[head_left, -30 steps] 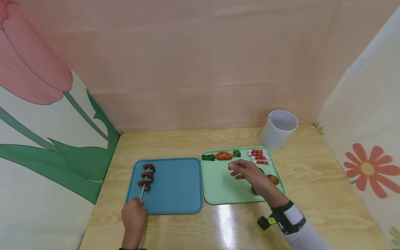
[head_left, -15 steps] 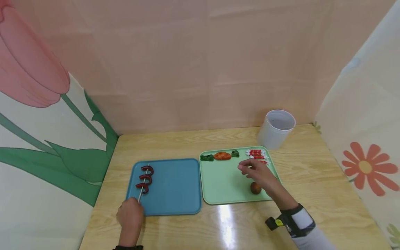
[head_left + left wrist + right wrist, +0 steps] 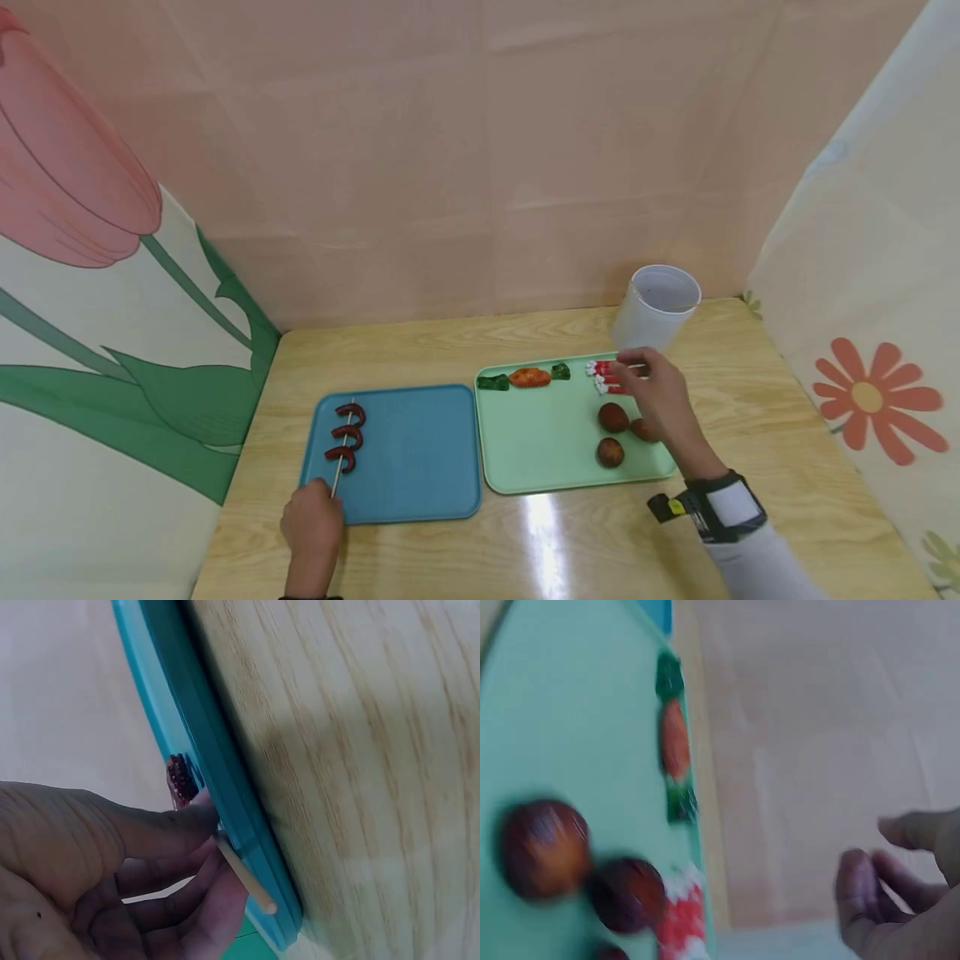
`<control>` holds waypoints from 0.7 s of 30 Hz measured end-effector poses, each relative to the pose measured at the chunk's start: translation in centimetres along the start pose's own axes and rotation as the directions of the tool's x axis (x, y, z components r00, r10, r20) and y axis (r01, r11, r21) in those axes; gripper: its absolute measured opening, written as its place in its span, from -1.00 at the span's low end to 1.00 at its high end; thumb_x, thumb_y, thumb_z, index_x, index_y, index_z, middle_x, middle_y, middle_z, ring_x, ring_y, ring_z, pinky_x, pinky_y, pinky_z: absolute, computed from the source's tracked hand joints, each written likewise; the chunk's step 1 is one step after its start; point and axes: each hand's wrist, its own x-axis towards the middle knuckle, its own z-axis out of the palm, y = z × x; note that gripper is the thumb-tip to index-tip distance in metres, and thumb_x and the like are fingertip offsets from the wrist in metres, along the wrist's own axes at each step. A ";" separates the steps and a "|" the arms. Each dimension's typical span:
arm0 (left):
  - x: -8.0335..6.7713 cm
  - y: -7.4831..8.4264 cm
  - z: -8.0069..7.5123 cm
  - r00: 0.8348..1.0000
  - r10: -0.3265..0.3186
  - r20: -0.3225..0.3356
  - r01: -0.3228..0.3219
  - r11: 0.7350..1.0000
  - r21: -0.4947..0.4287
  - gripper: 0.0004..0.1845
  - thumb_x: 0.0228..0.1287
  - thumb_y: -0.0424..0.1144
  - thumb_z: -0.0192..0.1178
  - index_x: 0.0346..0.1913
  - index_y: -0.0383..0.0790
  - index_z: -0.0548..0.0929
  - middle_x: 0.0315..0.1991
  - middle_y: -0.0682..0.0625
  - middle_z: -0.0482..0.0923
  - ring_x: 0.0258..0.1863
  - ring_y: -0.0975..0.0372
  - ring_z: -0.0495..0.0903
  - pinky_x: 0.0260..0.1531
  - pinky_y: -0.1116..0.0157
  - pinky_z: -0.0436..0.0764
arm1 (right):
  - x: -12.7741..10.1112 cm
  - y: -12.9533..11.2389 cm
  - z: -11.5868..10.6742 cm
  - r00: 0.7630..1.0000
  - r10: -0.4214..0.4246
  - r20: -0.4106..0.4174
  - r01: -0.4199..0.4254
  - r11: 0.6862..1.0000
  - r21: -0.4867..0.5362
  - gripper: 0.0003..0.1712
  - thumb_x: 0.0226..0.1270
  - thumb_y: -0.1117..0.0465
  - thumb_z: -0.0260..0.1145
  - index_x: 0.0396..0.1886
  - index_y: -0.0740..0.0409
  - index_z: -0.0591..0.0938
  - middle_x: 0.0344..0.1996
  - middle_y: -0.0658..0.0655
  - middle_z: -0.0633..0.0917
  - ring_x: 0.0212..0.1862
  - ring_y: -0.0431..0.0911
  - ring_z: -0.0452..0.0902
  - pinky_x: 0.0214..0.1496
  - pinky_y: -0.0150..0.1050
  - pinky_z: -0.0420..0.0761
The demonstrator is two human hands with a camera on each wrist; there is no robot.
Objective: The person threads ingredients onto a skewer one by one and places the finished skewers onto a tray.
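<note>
My left hand (image 3: 312,518) pinches the bare lower end of a skewer (image 3: 247,877) at the near left corner of the blue tray (image 3: 420,454). Three curled dark red pieces (image 3: 347,436) are threaded along it, lying over the tray. Over the far right corner of the green tray (image 3: 532,450) hovers my right hand (image 3: 660,396), thumb apart from its bent fingers and nothing between them in the right wrist view. It partly hides the red-and-white sticks (image 3: 603,377) there. Round brown balls (image 3: 613,418) sit nearer on the same tray.
Beside the sticks, along the green tray's far edge, lie an orange piece (image 3: 530,377) and green pieces (image 3: 493,382). A white bucket (image 3: 652,312) stands behind that tray's right corner. A pink backdrop (image 3: 450,167) closes off the wooden table (image 3: 405,350) at the back.
My right hand has moved from above the brown balls to the right and away, over the red-and-white sticks, uncovering the balls. The left hand keeps its grip on the skewer.
</note>
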 end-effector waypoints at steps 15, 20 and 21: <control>-2.3 0.6 -1.5 0.993 -0.059 -0.102 0.053 0.997 -0.060 -0.64 0.24 -0.24 0.43 -0.06 -0.48 0.64 -0.27 -0.40 0.59 -0.28 -0.26 0.65 -0.43 -0.16 0.63 | 10.8 0.6 -1.1 0.847 -0.419 -0.327 0.327 0.896 -0.301 -0.73 0.35 0.40 0.40 -0.03 0.42 0.59 -0.12 0.43 0.63 -0.09 0.29 0.58 -0.04 0.20 0.60; -2.7 0.8 -1.7 0.987 -0.053 -0.153 0.042 0.996 -0.073 -0.60 0.24 -0.23 0.43 -0.02 -0.50 0.65 -0.25 -0.41 0.60 -0.29 -0.28 0.65 -0.44 -0.17 0.63 | 11.9 0.8 -1.3 0.835 -0.445 -0.324 0.337 0.879 -0.339 -0.84 0.39 0.43 0.33 -0.09 0.43 0.62 -0.16 0.44 0.66 -0.08 0.31 0.60 -0.04 0.23 0.59; -2.7 0.8 -1.8 0.986 -0.052 -0.160 0.040 0.996 -0.075 -0.60 0.24 -0.24 0.43 -0.02 -0.50 0.65 -0.25 -0.41 0.60 -0.29 -0.28 0.65 -0.44 -0.17 0.63 | 12.1 0.7 -1.3 0.832 -0.450 -0.325 0.342 0.876 -0.339 -0.84 0.40 0.43 0.33 -0.08 0.43 0.63 -0.16 0.44 0.67 -0.07 0.31 0.59 -0.03 0.23 0.58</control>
